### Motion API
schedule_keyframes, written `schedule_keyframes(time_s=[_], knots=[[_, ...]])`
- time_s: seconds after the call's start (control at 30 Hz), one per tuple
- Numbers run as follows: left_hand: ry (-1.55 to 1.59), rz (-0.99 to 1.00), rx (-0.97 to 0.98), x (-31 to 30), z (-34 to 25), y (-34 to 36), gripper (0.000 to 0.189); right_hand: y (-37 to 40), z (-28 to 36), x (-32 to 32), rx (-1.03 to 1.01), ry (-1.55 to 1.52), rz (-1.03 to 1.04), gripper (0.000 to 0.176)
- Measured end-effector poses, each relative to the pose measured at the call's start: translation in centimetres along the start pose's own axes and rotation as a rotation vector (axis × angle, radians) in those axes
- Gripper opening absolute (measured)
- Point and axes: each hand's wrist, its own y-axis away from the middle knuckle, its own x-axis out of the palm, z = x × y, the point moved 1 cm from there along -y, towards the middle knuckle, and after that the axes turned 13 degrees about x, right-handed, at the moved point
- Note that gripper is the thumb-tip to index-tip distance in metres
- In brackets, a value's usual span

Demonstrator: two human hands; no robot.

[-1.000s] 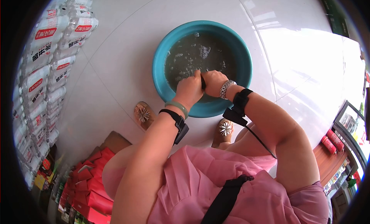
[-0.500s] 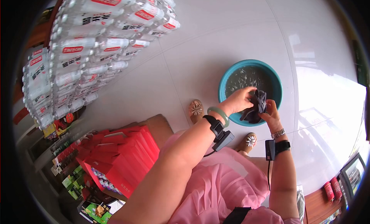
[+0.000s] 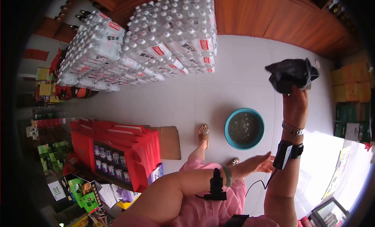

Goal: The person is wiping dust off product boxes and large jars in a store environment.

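Note:
A bunched dark cloth [image 3: 291, 74] is gripped by my right hand [image 3: 295, 102], stretched out far forward at the upper right. My left hand [image 3: 259, 164] is held near my right forearm with its fingers apart and nothing in them. Between my feet and the cabinets, a teal basin [image 3: 227, 135] of murky water with white flecks sits on the floor [image 3: 183, 98]. Both wrists wear black straps with small devices.
Stacks of bottled water [image 3: 172, 35] stand at the upper left. Red gift bags [image 3: 146, 149] with cans and a piece of cardboard [image 3: 170, 143] are at the left. Wooden cabinets [image 3: 269, 18] line the top; boxes [image 3: 353, 80] are stacked at the right.
My right hand has lifted the dark cloth away from the basin, forward and to the right. My left hand has let go of the cloth and drawn back. The view has shifted upward.

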Motion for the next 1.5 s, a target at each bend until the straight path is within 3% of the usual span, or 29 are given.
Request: schedule_keyframes(time_s=[0.1,0.17,0.3,0.4,0.47,0.67,0.9,1.0,1.13,1.23,1.37,1.43,1.5], knots=[[0.167,-0.097,0.082,10.9,-4.2,2.4,0.062,-2.7,7.9,12.0,-0.173,-0.168,0.19,0.032],[0.178,-0.092,0.103,14.6,-9.0,4.9,0.064,-3.1,11.8,18.5,-0.238,-0.186,0.287,0.037],[0.095,-0.122,0.143,17.7,-15.3,10.2,0.062,-2.9,15.5,31.2,-0.302,-0.198,0.475,0.039],[-0.154,-0.032,0.226,13.9,-19.1,12.3,0.052,-3.0,16.2,39.2,-0.335,-0.197,0.57,0.035],[-0.314,0.0,0.311,13.5,-23.2,15.1,0.056,-3.0,15.8,43.8,-0.358,-0.168,0.625,0.034],[-0.485,0.105,0.502,13.6,-32.7,24.0,0.057,-2.2,11.6,55.1,-0.342,-0.107,0.738,0.034],[-0.59,0.042,0.776,12.7,-39.6,30.2,0.053,-3.6,5.7,65.9,-0.249,-0.091,0.863,0.035],[-0.676,-0.012,0.692,9.6,-42.4,30.4,0.048,-4.8,2.4,69.6,-0.159,-0.062,0.92,0.035],[-0.827,-0.101,0.76,8.7,-47.9,32.1,0.042,-8.0,-1.6,73.7,-0.111,0.082,0.961,0.041],[-0.73,-0.066,0.739,7.4,-52.1,33.7,0.043,-11.4,-4.3,76.5,-0.032,0.137,0.986,0.038],[-0.69,-0.165,1.051,3.8,-57.1,37.6,0.044,-15.5,-10.1,79.7,0.135,0.17,1.025,0.038],[-0.78,-0.397,1.282,0.8,-58.9,41.3,0.039,-16.1,-14.2,80.7,0.181,0.251,1.093,0.037],[-0.73,-0.679,1.314,-0.7,-59.3,46.6,0.04,-15.4,-18.1,82.0,0.205,0.384,1.138,0.036]])
